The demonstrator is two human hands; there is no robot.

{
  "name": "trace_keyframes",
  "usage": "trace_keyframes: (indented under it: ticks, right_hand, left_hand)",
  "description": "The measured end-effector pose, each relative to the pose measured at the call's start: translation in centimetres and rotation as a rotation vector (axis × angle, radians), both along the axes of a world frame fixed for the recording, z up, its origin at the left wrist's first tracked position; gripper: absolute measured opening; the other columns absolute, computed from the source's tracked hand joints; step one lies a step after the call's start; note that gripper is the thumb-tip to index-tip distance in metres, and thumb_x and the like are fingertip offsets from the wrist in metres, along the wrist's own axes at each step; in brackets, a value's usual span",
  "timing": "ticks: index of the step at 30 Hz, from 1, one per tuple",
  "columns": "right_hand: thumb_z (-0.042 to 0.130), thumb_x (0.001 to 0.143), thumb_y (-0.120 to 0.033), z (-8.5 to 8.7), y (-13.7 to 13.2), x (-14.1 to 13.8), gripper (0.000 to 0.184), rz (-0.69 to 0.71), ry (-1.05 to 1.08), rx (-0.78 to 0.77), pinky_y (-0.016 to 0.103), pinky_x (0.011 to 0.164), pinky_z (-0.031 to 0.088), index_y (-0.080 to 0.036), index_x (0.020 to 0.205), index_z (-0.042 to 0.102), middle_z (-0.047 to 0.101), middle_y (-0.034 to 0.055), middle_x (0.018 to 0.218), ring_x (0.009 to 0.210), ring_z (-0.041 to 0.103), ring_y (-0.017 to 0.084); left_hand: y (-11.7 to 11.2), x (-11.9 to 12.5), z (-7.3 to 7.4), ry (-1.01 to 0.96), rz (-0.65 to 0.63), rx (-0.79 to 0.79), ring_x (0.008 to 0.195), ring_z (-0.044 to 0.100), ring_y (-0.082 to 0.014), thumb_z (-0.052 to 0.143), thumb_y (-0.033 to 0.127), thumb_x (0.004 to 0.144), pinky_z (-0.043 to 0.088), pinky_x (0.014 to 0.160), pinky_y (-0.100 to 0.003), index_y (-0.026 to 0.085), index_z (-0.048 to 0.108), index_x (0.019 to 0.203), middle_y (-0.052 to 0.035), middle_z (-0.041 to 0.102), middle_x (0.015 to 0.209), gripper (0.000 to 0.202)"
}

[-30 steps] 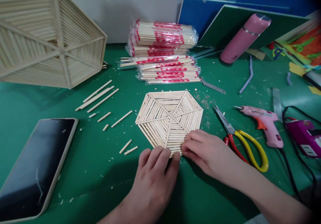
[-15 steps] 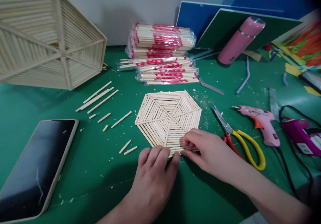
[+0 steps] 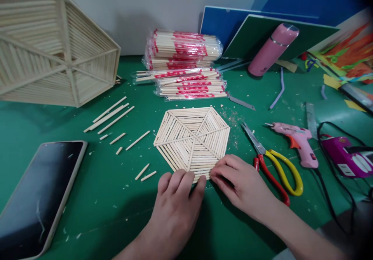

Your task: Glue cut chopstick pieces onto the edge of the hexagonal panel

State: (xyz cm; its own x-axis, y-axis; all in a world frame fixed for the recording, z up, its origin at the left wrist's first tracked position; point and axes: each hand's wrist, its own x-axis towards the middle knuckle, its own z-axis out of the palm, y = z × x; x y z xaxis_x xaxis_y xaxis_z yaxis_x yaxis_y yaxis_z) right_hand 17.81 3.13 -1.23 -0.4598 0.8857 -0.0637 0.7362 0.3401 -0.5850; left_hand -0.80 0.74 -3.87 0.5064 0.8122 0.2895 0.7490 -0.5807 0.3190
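Observation:
A flat polygonal panel of pale wooden sticks (image 3: 175, 124), with spokes meeting at its centre, lies on the green table. My left hand (image 3: 177, 209) has its fingers bent over the near edge of this panel, thumb and fingertips closed on the edge sticks. At the near right corner, my right hand (image 3: 239, 184) pinches the end of a stick along the same edge. The fingertips of both hands partly cover that edge. Scissors (image 3: 268, 155) with red and yellow handles rest to the right of my right hand. Several loose cut sticks (image 3: 113, 118) lie left of the panel.
A larger stick structure (image 3: 58, 50) stands at back left, above a phone (image 3: 40, 190). Wrapped chopstick packs (image 3: 186, 50) are piled behind the panel. At right are a pink glue gun (image 3: 294, 135), a purple power strip (image 3: 346, 155), cords and a pink bottle (image 3: 272, 52).
My right hand has shifted slightly along the near edge, its fingers closer together at the corner. The whole view has moved a little; my left hand keeps its place on the edge.

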Motion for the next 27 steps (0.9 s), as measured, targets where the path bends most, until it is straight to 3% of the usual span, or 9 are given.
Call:
trace_keyframes:
  ticks: [8,16,27]
  right_hand:
    - [0.046,0.083,-0.015,1.2,1.1,-0.6,0.013,-0.042,-0.029,-0.108,0.026,0.065,0.04,-0.02,0.075,0.056,0.052,0.0017,0.078,0.075,0.05,0.014]
    - [0.049,0.081,-0.012,1.4,1.6,-0.5,0.013,-0.034,-0.049,-0.144,0.026,0.064,0.039,-0.02,0.072,0.055,0.053,0.0,0.074,0.073,0.05,0.014]
    - [0.05,0.082,-0.013,1.4,1.5,-0.5,0.013,-0.037,-0.056,-0.143,0.025,0.065,0.038,-0.019,0.071,0.055,0.053,-0.0006,0.074,0.074,0.049,0.013]
  left_hand:
    - [0.0,0.0,0.2,0.007,0.016,0.003,0.09,0.046,-0.0202,0.047,0.019,0.082,0.029,0.083,-0.037,0.022,0.059,0.103,-0.0046,0.054,0.091,0.024]
    - [0.0,0.1,0.2,0.01,0.013,-0.011,0.093,0.046,-0.0207,0.046,0.017,0.083,0.03,0.084,-0.038,0.021,0.058,0.103,-0.0056,0.055,0.093,0.023]
    - [0.3,-0.3,0.7,-0.248,0.027,-0.056,0.088,0.05,-0.0178,0.046,0.01,0.083,0.035,0.08,-0.034,0.015,0.057,0.092,-0.0054,0.058,0.089,0.015]
